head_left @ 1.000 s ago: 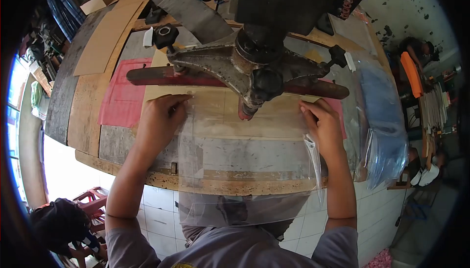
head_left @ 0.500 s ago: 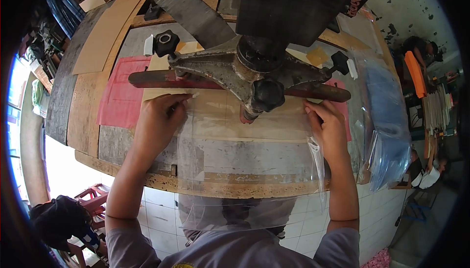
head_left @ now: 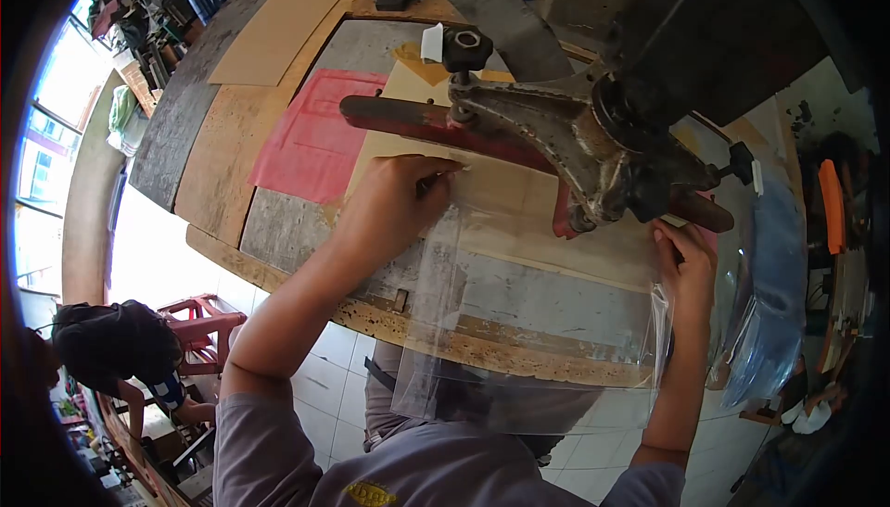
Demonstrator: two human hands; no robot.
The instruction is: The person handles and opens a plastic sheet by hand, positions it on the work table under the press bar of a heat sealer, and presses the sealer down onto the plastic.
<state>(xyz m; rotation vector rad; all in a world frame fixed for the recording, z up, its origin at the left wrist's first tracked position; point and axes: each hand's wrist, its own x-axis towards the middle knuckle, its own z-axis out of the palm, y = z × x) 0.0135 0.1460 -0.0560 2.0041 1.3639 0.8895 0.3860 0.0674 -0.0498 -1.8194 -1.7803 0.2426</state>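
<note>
A clear plastic sheet (head_left: 547, 322) stretches between my hands, its near part hanging over the table's front edge. My left hand (head_left: 399, 196) pinches its far left corner, close to the long bar (head_left: 399, 116) of a metal press head (head_left: 547, 127). At the far right corner, my right hand (head_left: 686, 257) holds the sheet between thumb and fingers, just below the bar's right end. Beneath the sheet's far edge lies a beige sheet (head_left: 510, 187). Whether the bar touches the plastic cannot be made out.
A red sheet (head_left: 311, 132) lies left of the press, with brown cardboard (head_left: 287, 30) farther back. Bluish plastic sheets (head_left: 774, 275) hang over the table's right side. Black knobs (head_left: 466, 48) stick up from the press. A person (head_left: 116, 349) bends at the lower left; another is partly visible at right.
The camera view has turned, so the press, table and hands appear farther right and tilted. Both hands keep their hold on the plastic sheet near the bar.
</note>
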